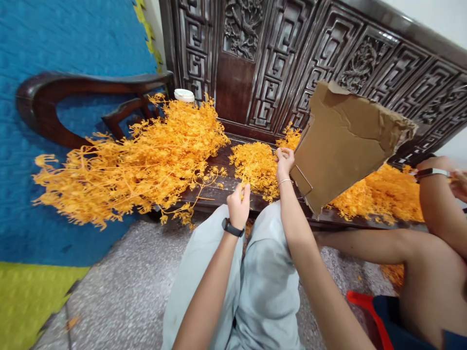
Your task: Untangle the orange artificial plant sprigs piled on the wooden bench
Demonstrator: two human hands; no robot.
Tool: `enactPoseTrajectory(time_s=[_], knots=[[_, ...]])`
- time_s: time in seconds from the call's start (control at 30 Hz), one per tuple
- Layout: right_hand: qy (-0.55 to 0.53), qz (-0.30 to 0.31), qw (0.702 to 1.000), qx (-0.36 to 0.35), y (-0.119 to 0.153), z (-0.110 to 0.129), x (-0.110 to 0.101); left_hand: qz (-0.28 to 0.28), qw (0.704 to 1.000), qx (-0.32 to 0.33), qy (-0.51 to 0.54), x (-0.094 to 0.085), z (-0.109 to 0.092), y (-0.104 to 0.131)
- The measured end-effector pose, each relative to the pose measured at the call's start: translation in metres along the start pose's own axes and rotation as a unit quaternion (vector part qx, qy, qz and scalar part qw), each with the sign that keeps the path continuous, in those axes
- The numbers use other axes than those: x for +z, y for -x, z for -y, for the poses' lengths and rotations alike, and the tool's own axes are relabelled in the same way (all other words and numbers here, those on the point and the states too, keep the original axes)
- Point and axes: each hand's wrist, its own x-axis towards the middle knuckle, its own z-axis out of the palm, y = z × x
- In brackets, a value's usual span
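My left hand (pixel 239 204), with a dark band at its wrist, is closed in a pinch above my knees. A bit of an orange dried-flower sprig (pixel 242 193) shows between its thumb and finger. My right hand (pixel 285 163) is closed with the fingertips together, beside the left edge of the cardboard box (pixel 343 141); what it pinches, if anything, is hidden. Just left of it lies a small heap of orange dried flowers (pixel 257 167) on the dark wooden bench (pixel 228 192). More orange sprigs (pixel 291 137) show behind my right hand.
A large bundle of orange sprigs (pixel 146 160) spreads over the bench's left end, past its curved armrest (pixel 47 97). A white-lidded jar (pixel 184 95) stands behind it. To the right, another person's arm (pixel 438 204) and leg are close to more orange flowers (pixel 386 194). A carved backrest (pixel 237 92) rises behind.
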Motion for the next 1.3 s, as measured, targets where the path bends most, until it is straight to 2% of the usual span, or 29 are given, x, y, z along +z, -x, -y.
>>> enactPoseTrajectory(time_s=[0.13,0.33,0.47,0.63,0.77,0.83,0.9,0.97,1.0,1.03,1.13,1.2,1.3], knots=[[0.020,0.050,0.998,0.014,0.006,-0.007,-0.002,0.021,1.000,-0.007,0.019,0.007,0.003,-0.003],[0.029,0.104,0.994,0.034,0.014,0.000,-0.005,0.074,0.983,-0.045,0.159,0.011,0.001,-0.005],[0.038,0.214,0.975,0.032,0.027,0.010,-0.009,0.049,0.979,-0.055,0.192,0.007,0.001,-0.008],[0.033,0.367,0.929,0.007,0.049,0.030,-0.007,-0.017,0.992,-0.046,0.114,0.001,0.003,-0.008],[0.032,0.417,0.908,-0.018,0.070,0.048,-0.002,-0.041,0.998,-0.021,0.030,-0.001,0.004,-0.006],[0.033,0.476,0.879,-0.011,0.080,0.053,0.001,-0.038,0.999,-0.022,0.031,-0.001,0.004,-0.006],[0.040,0.562,0.826,0.010,0.088,0.055,0.003,-0.038,0.997,-0.034,0.058,-0.002,0.004,-0.007],[0.045,0.621,0.782,0.024,0.094,0.055,0.004,-0.033,0.994,-0.047,0.097,-0.004,0.004,-0.008],[0.044,0.627,0.777,0.026,0.095,0.055,0.005,-0.030,0.991,-0.053,0.116,-0.004,0.004,-0.009],[0.040,0.619,0.784,0.025,0.096,0.054,0.005,-0.027,0.989,-0.060,0.133,-0.005,0.003,-0.010],[0.017,0.545,0.838,0.010,0.094,0.054,0.007,-0.026,0.982,-0.080,0.169,-0.007,0.003,-0.012],[0.009,0.509,0.861,-0.003,0.092,0.053,0.007,-0.023,0.979,-0.081,0.183,-0.007,0.002,-0.012],[0.015,0.499,0.866,-0.035,0.093,0.051,0.010,-0.014,0.979,-0.069,0.193,-0.008,0.001,-0.011]])
